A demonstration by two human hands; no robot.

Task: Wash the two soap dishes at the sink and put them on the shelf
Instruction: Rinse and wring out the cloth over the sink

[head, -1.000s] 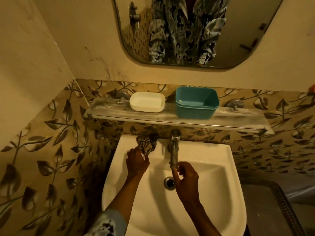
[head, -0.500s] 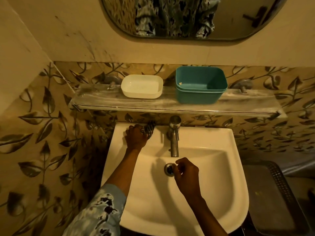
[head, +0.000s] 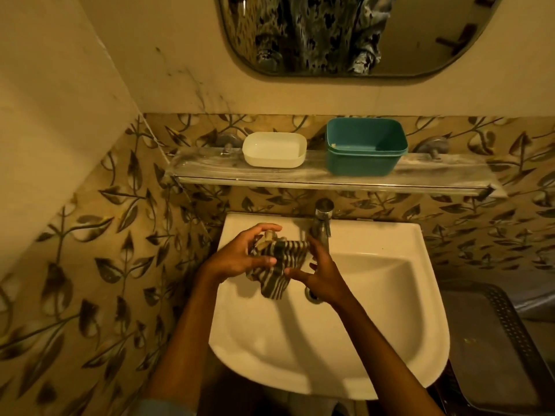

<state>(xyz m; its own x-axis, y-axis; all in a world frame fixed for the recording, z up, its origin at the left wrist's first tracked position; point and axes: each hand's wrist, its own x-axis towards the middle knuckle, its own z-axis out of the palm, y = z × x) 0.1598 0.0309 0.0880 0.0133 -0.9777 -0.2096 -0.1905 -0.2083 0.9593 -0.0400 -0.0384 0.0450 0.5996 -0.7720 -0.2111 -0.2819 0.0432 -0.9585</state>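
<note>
Right hand risen from drain to striped cloth, left hand also clamped on it over sink, white soap dish and teal soap dish on shelf

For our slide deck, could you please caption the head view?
Both hands, left and right, hold a striped cloth over the sink; two soap dishes on shelf.

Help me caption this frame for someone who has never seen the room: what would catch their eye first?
Both hands meet over the white sink, the left hand and right hand gripping a striped cloth beside the metal tap. Above, on the shelf, a white soap dish sits left of a taller teal soap dish. Leaf-patterned tiles cover the walls around the sink.
</note>
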